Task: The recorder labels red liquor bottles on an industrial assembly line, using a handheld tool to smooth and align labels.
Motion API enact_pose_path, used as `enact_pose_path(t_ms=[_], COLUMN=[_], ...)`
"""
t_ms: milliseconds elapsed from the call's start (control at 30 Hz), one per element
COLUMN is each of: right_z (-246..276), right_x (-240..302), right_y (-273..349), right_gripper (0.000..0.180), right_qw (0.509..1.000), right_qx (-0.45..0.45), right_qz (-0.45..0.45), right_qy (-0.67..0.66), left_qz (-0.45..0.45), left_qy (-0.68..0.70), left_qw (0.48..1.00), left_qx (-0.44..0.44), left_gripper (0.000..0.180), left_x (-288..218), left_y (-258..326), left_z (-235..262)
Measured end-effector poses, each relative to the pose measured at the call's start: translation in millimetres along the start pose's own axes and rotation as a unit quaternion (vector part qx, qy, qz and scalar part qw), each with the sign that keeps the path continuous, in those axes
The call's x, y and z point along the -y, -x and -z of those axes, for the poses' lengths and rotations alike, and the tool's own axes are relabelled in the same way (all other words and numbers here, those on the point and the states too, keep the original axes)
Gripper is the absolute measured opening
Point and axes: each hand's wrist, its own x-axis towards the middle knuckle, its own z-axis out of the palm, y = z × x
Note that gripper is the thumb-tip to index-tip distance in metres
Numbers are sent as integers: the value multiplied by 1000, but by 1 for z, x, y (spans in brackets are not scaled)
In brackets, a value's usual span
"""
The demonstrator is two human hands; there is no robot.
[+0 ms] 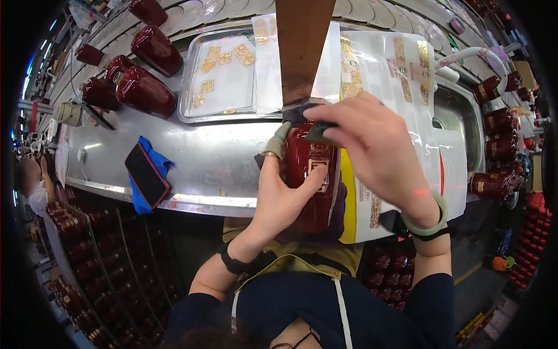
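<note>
Dark red bottle [317, 212] between two hands at the table edge

The bottle is in front of the person's body, at the near edge of the metal table [221, 154], and its long side runs toward the person. A gold label [318, 167] is on its visible face. What carries its lower end cannot be told.

The left hand [286, 192] is partly closed around the left side of the bottle. Its thumb lies over the label, and its covered fingertips reach up along the side. The right hand [369, 131] is closed in a pinch and holds a dark green piece [319, 132] against the upper part of the bottle. The material of this piece is not clear.

A brown post [305, 46] comes down from the upper edge, and its lower end is just beside the top of the bottle. Left of the post there is a metal tray [185, 78] with gold stickers [244, 55] on white paper. On the right, white sheets [415, 136] with more gold stickers cover the table, near a sink [462, 99]. A phone [146, 175] lies on a blue cloth [141, 202] at the left, and behind it stand several large red bottles [146, 93].
</note>
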Motion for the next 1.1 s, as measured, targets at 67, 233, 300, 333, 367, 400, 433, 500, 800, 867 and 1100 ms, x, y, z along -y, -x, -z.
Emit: enact_pose_path(t_ms=[67,233,300,333,367,400,433,500,800,867,1100], right_z=[-5,-8,-10,-21,-33,-42,-51,-54,-50,-47,-52], right_x=[-2,-13,-2,1,3,9,16,20,15,18,17], right_y=[7,40,64,77,90,96,100,104,104,99,105], right_gripper=[27,29,53,60,68,68,74,80,85,82,80], right_qw=[995,938,847,845,844,843,815,785,775,729,772], right_qx=[-14,-76,23,19,15,16,-4,-24,2,-24,-15], right_qz=[-51,-238,-352,-361,-372,-372,-391,-409,-402,-440,-409], right_qy=[-81,-240,-398,-393,-386,-388,-427,-464,-487,-524,-487], left_qz=[7,31,41,43,45,46,47,8,30,3,-3], left_qy=[13,117,168,168,155,140,139,99,110,80,50], left_qw=[1000,992,984,984,986,989,989,994,993,996,998], left_qx=[12,45,40,39,37,31,29,41,24,32,32], left_gripper=[84,80,74,74,72,70,70,71,70,67,74], left_x=[-1,-5,-3,-1,1,3,4,5,4,3,1], left_y=[0,10,14,16,17,18,19,20,19,20,21], left_z=[1,11,15,16,16,18,17,15,15,11,9])
